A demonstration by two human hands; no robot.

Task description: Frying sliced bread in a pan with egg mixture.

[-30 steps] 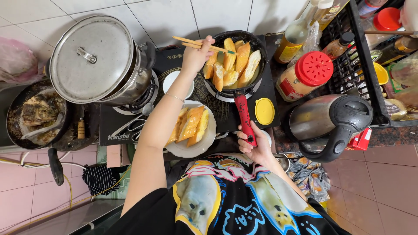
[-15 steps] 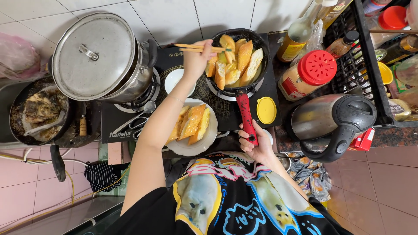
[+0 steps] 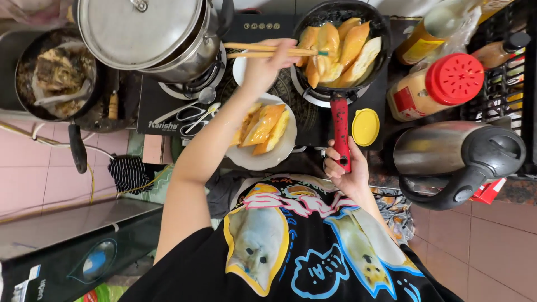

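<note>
The left hand [image 3: 263, 67] is closed around a pair of wooden chopsticks [image 3: 274, 50], which lie level with their tips over the near edge of the frying pan [image 3: 341, 39]. The pan is black, sits on a burner of the stove [image 3: 268, 25], and holds several golden slices of fried food [image 3: 335, 47] leaning against each other. The right hand [image 3: 344, 168] is clamped on the lower end of the pan's red handle [image 3: 340, 126], fingers wrapped around it.

Beside the handle, on the left-hand side, stands a white plate [image 3: 274, 154] carrying more golden slices [image 3: 263, 126]; the left forearm crosses over it. On the other side of the handle lies a yellow lid [image 3: 365, 127]. Beyond the lid stands a jar with a red perforated cap [image 3: 442, 84], and near it a metal kettle with a black handle [image 3: 458, 162]. A large steel pot with a lid [image 3: 142, 28] occupies the burner next to the pan.
</note>
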